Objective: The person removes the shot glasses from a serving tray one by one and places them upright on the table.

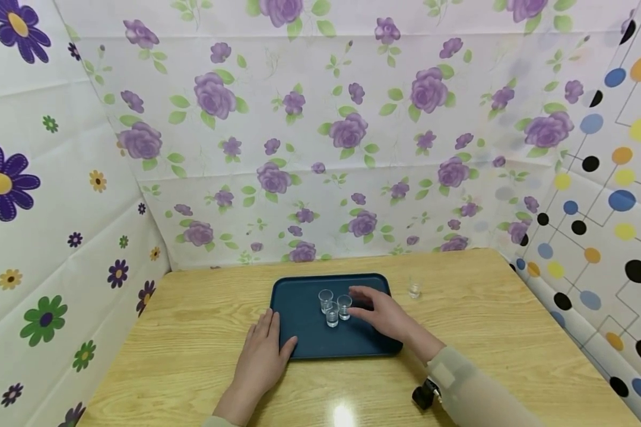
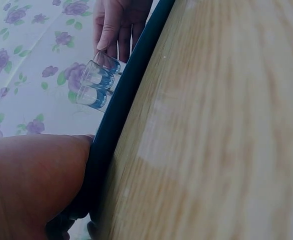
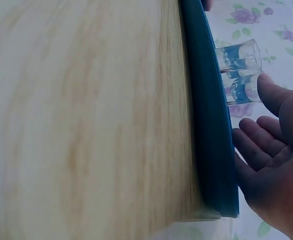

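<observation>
Three small clear shot glasses (image 1: 332, 316) stand upright in a close group on a dark blue tray (image 1: 304, 347). My left hand (image 1: 263, 354) rests flat at the tray's left edge, its fingers straight along the rim and its thumb over the front corner. Above the tray's right part is my right hand (image 1: 379, 311), fingers loosely bent and apart from the thumb. Its thumb tip lies right at the rim of the rightmost glass (image 1: 344, 308). In the right wrist view, the fingers (image 3: 259, 142) are spread below the thumb, nothing gripped between them.
A fourth clear glass (image 1: 414, 289) stands on the wooden table (image 1: 475, 320), right of the tray. Floral cloth (image 1: 320, 196) hangs behind the table, with patterned sheets at both sides. A small black object (image 1: 424, 396) shows beneath the right forearm.
</observation>
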Demonstrator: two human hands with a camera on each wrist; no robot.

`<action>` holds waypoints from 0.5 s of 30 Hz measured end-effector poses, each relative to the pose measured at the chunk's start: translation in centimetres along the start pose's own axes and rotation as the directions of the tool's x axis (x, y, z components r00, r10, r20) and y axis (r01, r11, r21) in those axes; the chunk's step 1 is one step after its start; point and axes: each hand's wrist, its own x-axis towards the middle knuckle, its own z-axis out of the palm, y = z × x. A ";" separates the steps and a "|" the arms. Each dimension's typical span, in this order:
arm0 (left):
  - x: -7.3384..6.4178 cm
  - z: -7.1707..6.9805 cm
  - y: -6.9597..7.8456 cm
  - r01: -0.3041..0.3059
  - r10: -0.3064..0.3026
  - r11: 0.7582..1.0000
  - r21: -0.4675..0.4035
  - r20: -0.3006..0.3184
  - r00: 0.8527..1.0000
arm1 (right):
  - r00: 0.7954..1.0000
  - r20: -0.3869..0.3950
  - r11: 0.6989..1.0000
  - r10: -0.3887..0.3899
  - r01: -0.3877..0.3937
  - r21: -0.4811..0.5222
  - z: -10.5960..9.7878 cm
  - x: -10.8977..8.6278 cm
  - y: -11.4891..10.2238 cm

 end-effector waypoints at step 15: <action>0.1 0.0 0.0 0.015 -0.015 1.000 -0.015 0.012 1.000 | 0.999 -0.048 1.000 0.018 -0.018 -0.010 0.6 0.5 0.0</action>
